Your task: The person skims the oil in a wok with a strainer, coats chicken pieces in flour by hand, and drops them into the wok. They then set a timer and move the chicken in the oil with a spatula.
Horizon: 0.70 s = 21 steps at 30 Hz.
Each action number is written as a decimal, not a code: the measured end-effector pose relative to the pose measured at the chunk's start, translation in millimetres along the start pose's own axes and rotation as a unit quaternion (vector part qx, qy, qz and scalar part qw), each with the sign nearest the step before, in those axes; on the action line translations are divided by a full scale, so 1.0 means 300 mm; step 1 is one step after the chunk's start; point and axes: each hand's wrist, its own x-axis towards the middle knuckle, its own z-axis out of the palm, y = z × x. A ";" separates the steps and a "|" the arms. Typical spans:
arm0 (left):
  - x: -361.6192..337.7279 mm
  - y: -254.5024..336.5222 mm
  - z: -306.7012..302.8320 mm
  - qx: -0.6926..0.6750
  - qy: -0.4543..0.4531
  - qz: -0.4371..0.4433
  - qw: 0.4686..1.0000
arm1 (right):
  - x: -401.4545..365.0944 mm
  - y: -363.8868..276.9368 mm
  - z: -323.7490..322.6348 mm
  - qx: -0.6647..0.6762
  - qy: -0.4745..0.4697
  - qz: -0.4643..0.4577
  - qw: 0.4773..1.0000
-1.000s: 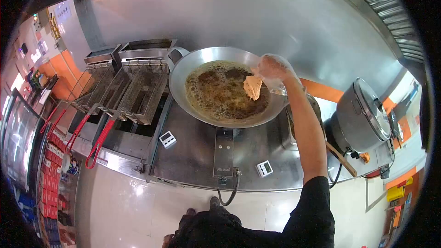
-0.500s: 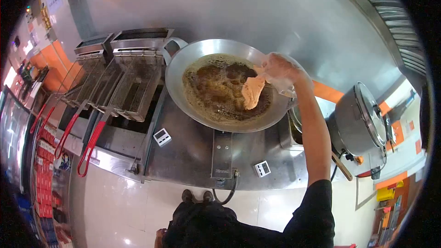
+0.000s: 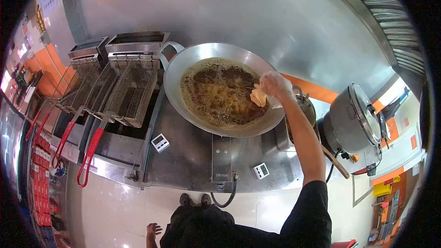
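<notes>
My right hand (image 3: pixel 274 85), in a clear plastic glove, holds a pale battered piece of food (image 3: pixel 258 96) low over the right side of a large steel wok (image 3: pixel 183 64). The wok is full of bubbling brown oil (image 3: pixel 216 94) with several dark pieces frying in it. My left hand (image 3: pixel 153 229) hangs by my side at the bottom of the view, fingers spread, holding nothing.
Wire fryer baskets (image 3: pixel 128 89) with red handles (image 3: pixel 89 149) rest over fryer vats to the left. Two small white timers (image 3: pixel 160 143) (image 3: pixel 261 170) lie on the steel counter. A large lidded pot (image 3: pixel 356 117) stands at the right, a smaller pot (image 3: pixel 305 108) behind my arm.
My right hand has lowered the battered piece closer to the oil's surface at the wok's right side. My left hand has come into view at the bottom.
</notes>
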 end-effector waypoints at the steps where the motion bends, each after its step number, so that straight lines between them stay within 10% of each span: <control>1: 0.004 -0.020 -0.009 -0.018 -0.017 -0.006 1.000 | -0.002 -0.009 0.033 0.093 0.016 0.053 0.994; 19: 0.128 -0.255 -0.001 -0.048 -0.178 0.137 0.973 | -0.146 -0.076 -0.048 0.137 -0.077 -0.040 0.987; 21: 0.150 -0.232 -0.015 0.051 -0.076 0.055 0.994 | -0.173 -0.050 -0.078 0.126 -0.049 -0.035 0.990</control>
